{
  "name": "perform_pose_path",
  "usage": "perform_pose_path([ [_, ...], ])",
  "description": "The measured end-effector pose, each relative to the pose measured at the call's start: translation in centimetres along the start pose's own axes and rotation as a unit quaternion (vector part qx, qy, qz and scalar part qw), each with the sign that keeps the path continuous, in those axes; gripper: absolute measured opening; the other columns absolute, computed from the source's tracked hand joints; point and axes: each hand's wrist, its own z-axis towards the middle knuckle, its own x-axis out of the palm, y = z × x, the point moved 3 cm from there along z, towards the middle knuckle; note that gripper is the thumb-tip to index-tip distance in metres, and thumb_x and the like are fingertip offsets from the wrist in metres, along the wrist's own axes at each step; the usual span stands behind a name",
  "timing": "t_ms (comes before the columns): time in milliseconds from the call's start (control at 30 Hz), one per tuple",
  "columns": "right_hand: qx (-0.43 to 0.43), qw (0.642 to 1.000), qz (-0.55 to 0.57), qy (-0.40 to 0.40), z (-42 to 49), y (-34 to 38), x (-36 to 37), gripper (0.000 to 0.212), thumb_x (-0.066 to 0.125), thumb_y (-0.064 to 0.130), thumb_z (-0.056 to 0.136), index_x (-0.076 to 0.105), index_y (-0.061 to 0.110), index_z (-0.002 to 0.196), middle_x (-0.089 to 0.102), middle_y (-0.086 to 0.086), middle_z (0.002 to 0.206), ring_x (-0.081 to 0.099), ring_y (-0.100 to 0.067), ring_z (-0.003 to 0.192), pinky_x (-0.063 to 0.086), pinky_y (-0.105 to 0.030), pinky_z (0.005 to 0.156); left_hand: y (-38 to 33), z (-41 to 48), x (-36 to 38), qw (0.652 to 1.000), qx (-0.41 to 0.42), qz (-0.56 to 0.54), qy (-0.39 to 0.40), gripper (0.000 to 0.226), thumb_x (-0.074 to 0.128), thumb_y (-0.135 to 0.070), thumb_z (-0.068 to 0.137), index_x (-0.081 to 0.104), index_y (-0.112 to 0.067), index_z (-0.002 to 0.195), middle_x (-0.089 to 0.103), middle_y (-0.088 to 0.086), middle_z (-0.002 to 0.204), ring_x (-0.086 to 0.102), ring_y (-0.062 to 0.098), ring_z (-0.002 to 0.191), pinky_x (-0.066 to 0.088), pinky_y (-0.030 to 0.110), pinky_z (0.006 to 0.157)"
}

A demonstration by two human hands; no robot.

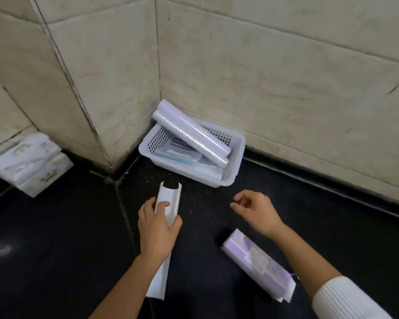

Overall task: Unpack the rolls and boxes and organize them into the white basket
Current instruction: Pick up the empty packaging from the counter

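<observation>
A white perforated basket stands on the dark floor in the corner of two tiled walls. Two white rolls lean across it, their upper ends sticking out over the back left rim; flat blue and white packets lie on its bottom. My left hand grips a long white open-ended box that points toward the basket. My right hand hovers empty, fingers loosely curled, to the right of that box. A purple and white box lies on the floor under my right forearm.
A stack of white plastic-wrapped packs lies on the floor at the left against the wall. Beige tiled walls meet in a corner behind the basket. The floor is dark and glossy.
</observation>
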Motion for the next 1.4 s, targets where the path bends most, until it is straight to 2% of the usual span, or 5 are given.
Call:
perform_pose_path([
  [233,0.036,0.972,-0.18,0.149,-8.8,-5.8,3.6,0.074,0.069,0.056,0.069,0.042,0.024,0.13,0.051,0.004,0.12,0.049,-0.018,0.112,0.044,-0.034,0.091,2.7,-7.5,1.9,0.988,-0.107,0.079,0.082,0.051,0.067,-0.048,0.078,0.057,-0.02,0.119,0.036,0.012,0.146,0.034,0.031,0.132,0.043,0.046,0.101],
  [733,-0.151,0.961,-0.114,0.2,-15.2,-2.0,8.0,0.063,0.071,0.048,0.073,0.044,0.015,0.119,0.057,-0.006,0.119,0.059,-0.025,0.099,0.045,-0.034,0.071,0.7,-26.7,-1.3,0.955,-0.25,-0.083,-0.132,0.032,0.058,-0.034,0.089,0.063,-0.005,0.076,0.065,0.016,0.074,0.066,0.034,0.063,0.057,0.045,0.055],
  [1000,-0.191,0.889,0.027,0.414,-32.8,0.2,11.1,0.052,0.072,0.041,0.075,0.055,0.013,0.115,0.066,-0.005,0.108,0.065,-0.024,0.095,0.054,-0.043,0.086,-1.8,-51.7,1.2,0.828,-0.425,-0.199,-0.307,0.021,0.064,-0.023,0.083,0.058,-0.022,0.062,0.057,-0.006,0.043,0.053,-0.003,0.035,0.036,0.009,0.033],
  [1200,-0.175,0.783,-0.047,0.595,-51.9,-3.4,13.9,0.023,0.067,0.03,0.081,0.066,0.011,0.094,0.066,-0.001,0.072,0.061,-0.003,0.043,0.039,-0.012,0.037,-4.6,-72.7,4.7,0.688,-0.566,-0.219,-0.398,0.014,0.06,-0.019,0.08,0.066,-0.009,0.071,0.058,-0.006,0.046,0.053,-0.001,0.039,0.036,0.011,0.039],
  [1400,-0.236,0.684,-0.156,0.673,-68.1,-11.5,15.4,0.036,0.069,0.031,0.079,0.064,0.007,0.105,0.072,-0.009,0.087,0.066,-0.018,0.061,0.04,-0.016,0.039,-9.0,-89.6,11.7,0.556,-0.636,-0.276,-0.458,0.016,0.059,-0.021,0.083,0.069,-0.009,0.081,0.069,0.01,0.079,0.065,0.028,0.072,0.045,0.024,0.057],
])
